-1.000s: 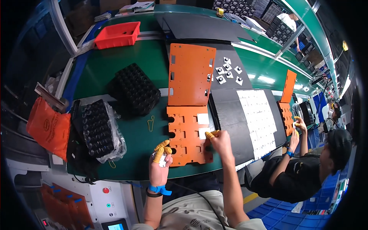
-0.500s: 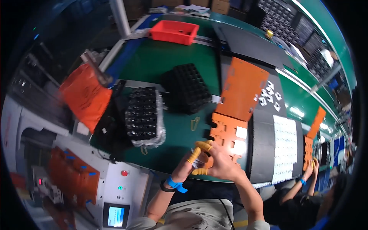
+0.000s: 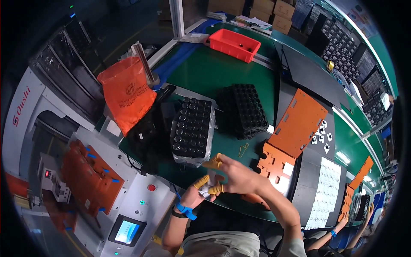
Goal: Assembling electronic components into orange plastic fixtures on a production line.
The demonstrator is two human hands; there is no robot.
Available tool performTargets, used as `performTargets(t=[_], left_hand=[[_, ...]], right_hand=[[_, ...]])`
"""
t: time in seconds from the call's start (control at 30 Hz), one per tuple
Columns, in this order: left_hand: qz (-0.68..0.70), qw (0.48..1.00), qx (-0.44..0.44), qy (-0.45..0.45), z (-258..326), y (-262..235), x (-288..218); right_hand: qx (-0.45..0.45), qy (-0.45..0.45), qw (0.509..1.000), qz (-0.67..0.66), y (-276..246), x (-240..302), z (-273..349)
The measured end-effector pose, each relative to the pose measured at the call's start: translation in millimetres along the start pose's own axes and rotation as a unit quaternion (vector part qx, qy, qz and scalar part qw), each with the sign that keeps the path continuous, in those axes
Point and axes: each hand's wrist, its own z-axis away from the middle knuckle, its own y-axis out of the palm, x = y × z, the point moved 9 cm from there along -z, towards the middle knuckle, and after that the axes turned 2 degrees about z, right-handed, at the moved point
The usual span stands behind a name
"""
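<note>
My left hand (image 3: 195, 195), with yellow finger cots, is closed on a small silvery-white part (image 3: 205, 191) of a kind I cannot make out. My right hand (image 3: 237, 173), also in yellow cots, is beside it with thumb and forefinger spread apart. Its thumb reaches close to the small part; whether they touch is unclear. Just beyond my hands lies a black tray of round glossy parts (image 3: 192, 128) in clear plastic. An orange slotted plate (image 3: 274, 165) with white pieces on it lies right of my right hand.
A stack of black pocketed trays (image 3: 247, 110) stands behind, near a yellow rubber band (image 3: 243, 150). A red bin (image 3: 234, 45) is at the back, an orange bag (image 3: 128, 92) at left. Right are an orange panel (image 3: 299, 122) and a white sheet (image 3: 324, 192). A co-worker's hands (image 3: 342, 222) are far right.
The view has swung left. My hands have moved left, away from the orange slotted plate and toward the plastic-wrapped tray. My right thumb and forefinger have spread apart.
</note>
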Motion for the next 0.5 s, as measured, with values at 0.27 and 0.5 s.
performTargets(t=[0.27,0.5], left_hand=[[0.044,0.999,0.000,0.014,8,-5,-4],[-0.008,0.996,-0.014,0.085,12,1,-10]], right_hand=[[-0.324,0.088,0.932,0.138,-87,-38,-118],[-0.314,0.155,0.891,0.291,-77,-60,-159]])
